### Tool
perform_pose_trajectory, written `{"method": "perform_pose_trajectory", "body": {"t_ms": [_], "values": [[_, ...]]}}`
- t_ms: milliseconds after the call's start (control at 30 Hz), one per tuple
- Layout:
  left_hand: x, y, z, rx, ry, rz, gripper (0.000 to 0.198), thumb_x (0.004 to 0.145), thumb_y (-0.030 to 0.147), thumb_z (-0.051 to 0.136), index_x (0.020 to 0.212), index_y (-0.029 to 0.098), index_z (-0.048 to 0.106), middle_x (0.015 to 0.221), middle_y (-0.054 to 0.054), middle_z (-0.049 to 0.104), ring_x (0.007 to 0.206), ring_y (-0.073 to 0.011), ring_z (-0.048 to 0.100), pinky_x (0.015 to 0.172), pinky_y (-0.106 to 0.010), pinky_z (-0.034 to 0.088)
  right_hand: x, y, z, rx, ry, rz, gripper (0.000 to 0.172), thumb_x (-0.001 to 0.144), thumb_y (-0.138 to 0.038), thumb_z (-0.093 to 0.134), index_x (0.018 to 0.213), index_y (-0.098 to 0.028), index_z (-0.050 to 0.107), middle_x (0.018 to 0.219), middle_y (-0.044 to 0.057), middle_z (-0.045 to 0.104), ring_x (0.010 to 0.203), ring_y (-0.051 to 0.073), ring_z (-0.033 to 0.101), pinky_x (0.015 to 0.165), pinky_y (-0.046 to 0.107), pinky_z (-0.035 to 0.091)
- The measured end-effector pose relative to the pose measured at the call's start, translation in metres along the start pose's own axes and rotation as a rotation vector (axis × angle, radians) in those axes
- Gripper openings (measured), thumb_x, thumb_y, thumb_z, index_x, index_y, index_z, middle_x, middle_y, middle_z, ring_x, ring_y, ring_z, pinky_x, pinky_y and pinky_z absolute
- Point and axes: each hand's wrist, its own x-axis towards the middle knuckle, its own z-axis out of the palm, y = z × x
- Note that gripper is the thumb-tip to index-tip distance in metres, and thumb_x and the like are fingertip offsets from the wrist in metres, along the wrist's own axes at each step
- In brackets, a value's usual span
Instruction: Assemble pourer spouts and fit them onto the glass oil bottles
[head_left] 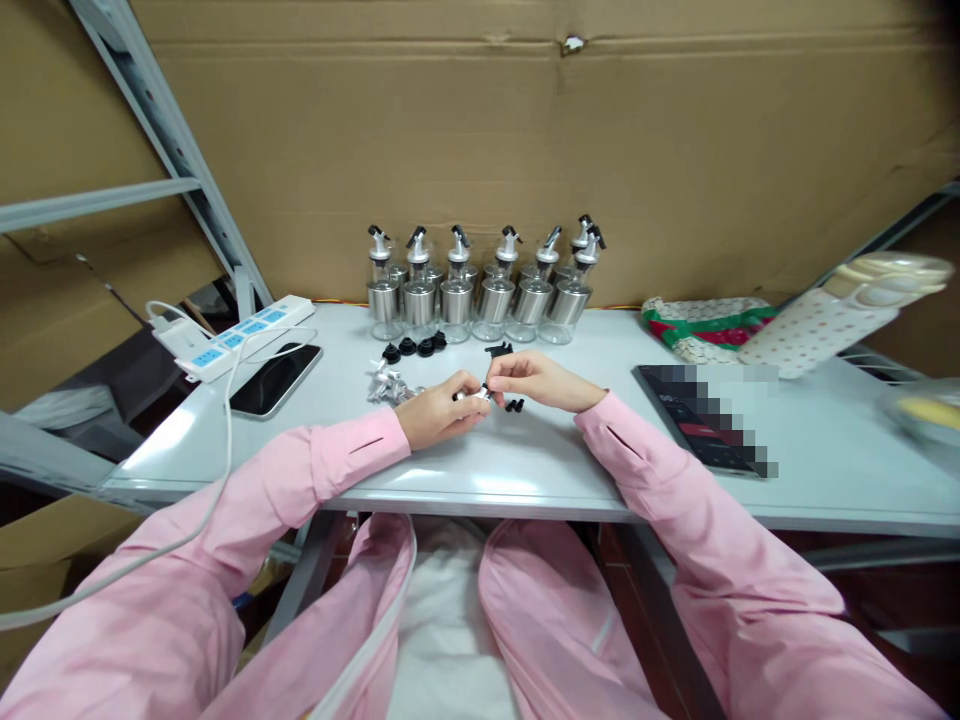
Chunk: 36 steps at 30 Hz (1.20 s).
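My left hand (442, 410) is closed around a silver pourer spout (484, 395), most of it hidden by my fingers. At the spout's tip, the thumb and forefinger of my right hand (536, 380) pinch a small black part that is largely covered. Just to the right lie small black plugs (514, 406). Beyond the right hand is a group of black flip levers (499, 349). Several silver spout pieces (390, 385) are piled beside my left hand, with black ribbed stoppers (426, 347) behind them.
Glass and steel oil bottles (457, 300) with pourer tops stand in rows against the cardboard. To the left are a power strip (247, 335), a phone (277, 380) and a white cable (229, 420). A dark tablet (682, 420), a patterned cloth (705, 330) and a dotted container (817, 330) are right.
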Motion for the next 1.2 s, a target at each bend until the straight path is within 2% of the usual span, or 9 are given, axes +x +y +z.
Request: {"method": "perform_pose_trajectory", "body": {"t_ms": [100,267,333,667,800,967,1200], "values": [[0.001,0.0002,-0.0001,-0.02,0.035,0.016,0.018,0.092,0.027,0.036,0.098,0.018,0.051,0.095,-0.006,0.048,0.069,-0.0084,0.051,0.066,-0.021,0.047,0.0004,0.0002,0.0005,0.002,0.007,0.0,0.036,0.073,-0.049,0.063,0.07,-0.013,0.058,0.059,-0.001,0.058,0.056,0.009,0.05,0.055,0.023,0.037],[0.0026,-0.0025,0.0021,-0.06,0.219,0.065,0.015,0.091,0.03,0.042,0.1,0.018,0.04,0.098,-0.008,0.056,0.087,-0.0139,0.056,0.075,-0.027,0.047,0.0005,0.0018,-0.0004,0.065,0.045,-0.032,0.035,0.071,-0.046,0.067,0.082,-0.013,0.059,0.059,-0.001,0.06,0.055,0.009,0.053,0.056,0.023,0.039],[0.0027,-0.0031,0.0033,-0.037,0.249,0.055,0.016,0.091,0.031,0.043,0.1,0.019,0.038,0.099,-0.009,0.058,0.089,-0.0149,0.057,0.075,-0.029,0.046,0.0004,0.002,-0.0009,0.086,0.057,-0.04,0.034,0.07,-0.044,0.068,0.081,-0.013,0.059,0.059,-0.001,0.061,0.056,0.01,0.055,0.058,0.024,0.04],[0.0035,-0.0015,0.0042,-0.04,0.246,0.033,0.013,0.092,0.03,0.039,0.099,0.02,0.034,0.095,-0.008,0.058,0.08,-0.0144,0.058,0.072,-0.031,0.045,-0.0002,-0.0012,0.0003,0.229,0.05,0.036,0.034,0.057,-0.031,0.079,0.079,-0.014,0.06,0.066,-0.001,0.065,0.06,0.01,0.059,0.061,0.024,0.044],[0.004,-0.001,0.0034,-0.048,0.264,0.066,0.014,0.091,0.03,0.041,0.099,0.02,0.033,0.095,-0.008,0.057,0.08,-0.0142,0.057,0.07,-0.029,0.045,-0.0005,-0.0026,0.0011,0.245,0.044,0.045,0.031,0.057,-0.028,0.079,0.076,-0.013,0.061,0.064,-0.002,0.064,0.058,0.008,0.057,0.061,0.024,0.044],[0.0035,-0.0015,0.0041,-0.065,0.233,0.085,0.017,0.091,0.032,0.043,0.098,0.02,0.033,0.096,-0.008,0.057,0.078,-0.0137,0.056,0.069,-0.028,0.045,-0.0004,-0.0028,0.001,0.26,0.028,0.05,0.028,0.055,-0.023,0.08,0.071,-0.013,0.06,0.064,-0.003,0.063,0.056,0.007,0.055,0.058,0.022,0.042],[0.0022,-0.003,0.0049,-0.103,0.192,0.063,0.027,0.089,0.043,0.043,0.1,0.019,0.034,0.095,-0.007,0.058,0.073,-0.0131,0.056,0.071,-0.028,0.044,-0.0012,-0.0045,0.0012,0.244,-0.008,0.061,0.025,0.054,-0.021,0.08,0.069,-0.012,0.061,0.061,-0.003,0.063,0.055,0.007,0.055,0.056,0.022,0.042]]}}
